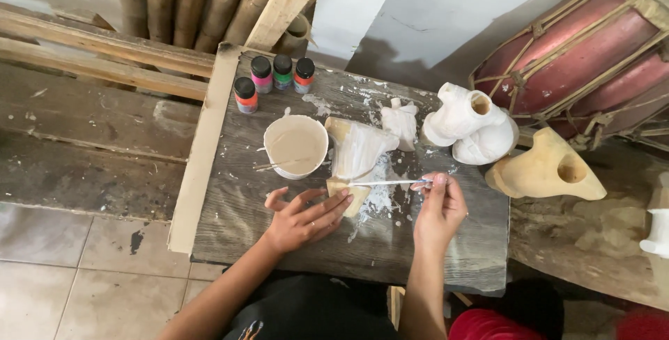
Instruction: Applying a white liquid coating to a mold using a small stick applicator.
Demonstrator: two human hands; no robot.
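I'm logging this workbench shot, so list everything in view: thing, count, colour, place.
Paint bottles: four, black caps, board's far edge.
Cup: one, white, beige liquid, board centre.
Carved piece: one, half white, half bare wood, under brush.
Brush: one, thin, white.
Small figure: one, white, behind piece.
Large figures: two, white, board's right end.
Unpainted figure: one, tan, right.
Drum: one, red, upper right.
Board: one, grey.
Left hand: steadies piece.
Right hand: holds brush.

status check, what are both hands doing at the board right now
Left hand steadies wooden carving, half coated white. Right hand holds thin brush to it. Cup of white paint beside; nothing blocking.
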